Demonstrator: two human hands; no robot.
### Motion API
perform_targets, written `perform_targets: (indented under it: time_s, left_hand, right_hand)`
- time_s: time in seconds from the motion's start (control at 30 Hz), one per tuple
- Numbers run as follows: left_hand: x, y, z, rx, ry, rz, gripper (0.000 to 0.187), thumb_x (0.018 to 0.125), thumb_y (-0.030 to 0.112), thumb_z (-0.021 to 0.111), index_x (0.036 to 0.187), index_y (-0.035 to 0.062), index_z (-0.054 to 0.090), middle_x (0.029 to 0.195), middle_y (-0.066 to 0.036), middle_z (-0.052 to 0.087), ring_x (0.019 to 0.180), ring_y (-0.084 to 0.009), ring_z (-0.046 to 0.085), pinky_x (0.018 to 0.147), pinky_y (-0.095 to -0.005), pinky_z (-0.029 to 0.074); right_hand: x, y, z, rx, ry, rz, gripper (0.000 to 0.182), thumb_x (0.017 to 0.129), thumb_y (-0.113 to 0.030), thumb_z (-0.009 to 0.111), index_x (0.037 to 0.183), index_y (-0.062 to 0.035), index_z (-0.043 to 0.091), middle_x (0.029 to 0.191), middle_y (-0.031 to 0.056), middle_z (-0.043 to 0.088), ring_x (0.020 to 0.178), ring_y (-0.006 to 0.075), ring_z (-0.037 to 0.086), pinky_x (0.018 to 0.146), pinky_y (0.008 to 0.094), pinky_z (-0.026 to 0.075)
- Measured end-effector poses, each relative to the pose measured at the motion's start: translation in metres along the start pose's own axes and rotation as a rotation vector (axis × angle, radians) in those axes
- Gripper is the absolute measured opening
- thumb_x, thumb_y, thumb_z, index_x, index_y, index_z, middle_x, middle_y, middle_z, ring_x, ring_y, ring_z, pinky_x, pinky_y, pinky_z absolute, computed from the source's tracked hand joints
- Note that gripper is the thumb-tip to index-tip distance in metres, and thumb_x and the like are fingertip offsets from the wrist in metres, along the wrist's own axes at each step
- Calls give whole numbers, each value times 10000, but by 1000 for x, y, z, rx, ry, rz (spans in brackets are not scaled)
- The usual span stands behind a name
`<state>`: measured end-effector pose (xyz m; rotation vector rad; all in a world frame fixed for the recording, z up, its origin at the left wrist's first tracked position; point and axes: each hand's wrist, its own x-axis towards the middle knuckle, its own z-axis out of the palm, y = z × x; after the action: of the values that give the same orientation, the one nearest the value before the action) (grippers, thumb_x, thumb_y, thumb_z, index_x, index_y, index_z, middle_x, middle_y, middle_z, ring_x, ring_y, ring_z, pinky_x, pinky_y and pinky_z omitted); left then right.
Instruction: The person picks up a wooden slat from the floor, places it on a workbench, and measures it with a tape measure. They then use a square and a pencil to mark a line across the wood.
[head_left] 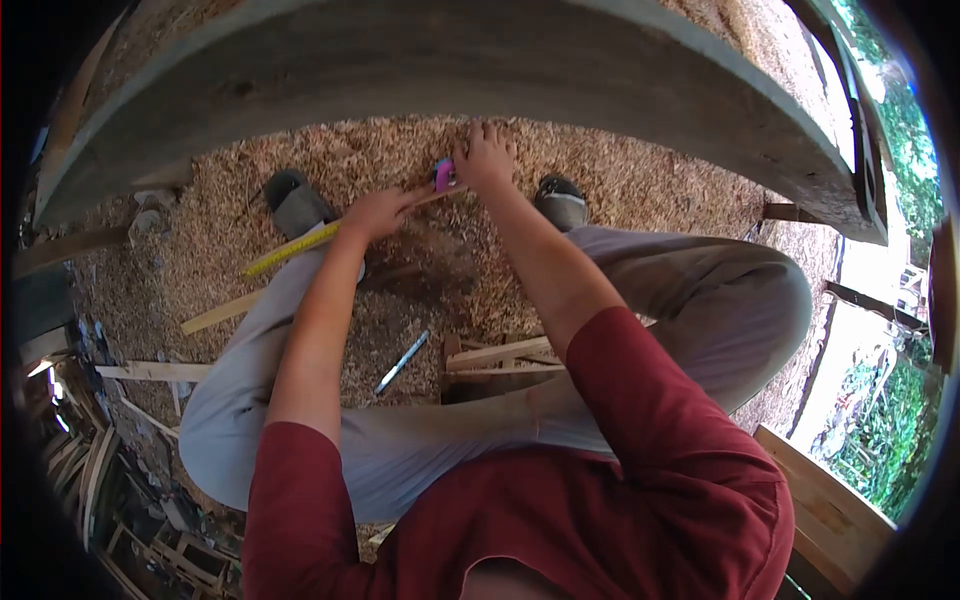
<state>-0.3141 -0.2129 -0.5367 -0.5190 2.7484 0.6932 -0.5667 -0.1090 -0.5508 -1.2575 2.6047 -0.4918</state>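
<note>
My left hand (377, 214) is closed around a thin wooden strip (222, 313) and the yellow blade of a tape measure (292, 250), which both stick out to the lower left. Part of the strip also shows between my hands. The tape measure's pink and dark case (444, 176) sits right beside my right hand (487, 157), close to the thumb. That hand lies palm down with its fingers reaching toward the large board; what is under the palm is hidden. A pen or marker (402, 362) lies on the ground between my legs.
A wide, thick wooden board (480, 65) spans the view just beyond my hands. Wood shavings (640, 180) cover the ground around my shoes. Short wood pieces (500, 354) lie by my thigh, and scrap wood (95, 470) is heaped at lower left.
</note>
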Motion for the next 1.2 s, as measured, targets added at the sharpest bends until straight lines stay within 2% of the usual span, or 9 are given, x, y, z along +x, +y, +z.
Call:
perform_targets:
  time_s: [0.17,0.57,0.67,0.87,0.97,1.03,1.07,1.13,1.2]
  left_hand:
    - [-2,7,-7,15,-54,-12,612,1129,329,574,1683,529,409,1098,-171,695,1034,-409,728,901,-542,602]
    - [-10,-2,-12,23,-41,-1,621,1111,286,603,1663,526,452,1082,-128,684,998,-379,727,864,-531,606]
    - [-10,-5,-7,13,22,53,596,1129,339,606,1680,500,450,1043,-150,669,949,-391,714,806,-530,591]
    - [-11,1,-16,-30,-11,29,621,1125,323,605,1697,490,427,1055,-143,686,953,-387,724,804,-531,596]
    - [-11,4,-16,-35,-23,-14,638,1110,313,620,1698,475,432,1057,-140,689,975,-385,728,813,-531,596]
    - [-12,3,-14,-25,3,7,623,1105,311,623,1686,461,453,1059,-142,689,982,-386,728,815,-532,595]
    - [-13,0,-10,-18,28,27,610,1100,310,627,1674,447,473,1062,-143,689,990,-386,729,816,-532,594]
    - [-12,-5,-2,16,13,28,583,1102,313,625,1658,432,495,1063,-144,690,983,-387,727,817,-533,592]
    - [-12,-8,0,51,3,28,557,1104,315,622,1641,417,516,1065,-144,690,977,-389,726,817,-534,591]
  right_hand:
    - [-14,-3,-8,60,-65,26,727,1018,-434,630,1645,-90,499,1652,226,518,1491,439,527,1240,665,342]
    - [-15,-10,-2,57,-98,45,785,977,-400,687,1668,-102,467,1670,207,499,1520,431,491,1238,716,319]
    - [-12,-12,-4,86,-114,88,822,965,-411,709,1684,-111,448,1683,200,485,1534,424,473,1248,713,312]
    - [6,-28,-13,27,-154,166,904,933,-399,770,1721,-156,399,1730,219,408,1586,412,427,1252,696,324]
    - [21,-36,-23,13,-289,225,944,909,-376,798,1733,-178,382,1756,228,358,1592,409,432,1252,678,342]
    - [29,-36,-21,-66,-342,244,951,917,-417,789,1742,-213,362,1794,186,312,1547,425,500,1240,654,386]
    - [28,-37,-21,-66,-342,242,951,917,-417,789,1742,-213,362,1794,186,312,1547,425,500,1240,654,386]
    - [26,-37,-23,-19,-307,257,902,920,-297,761,1729,-154,389,1764,173,377,1522,408,534,1256,627,370]
    - [25,-28,-15,-44,-300,246,862,932,-280,739,1714,-128,409,1742,163,416,1508,405,548,1255,622,374]
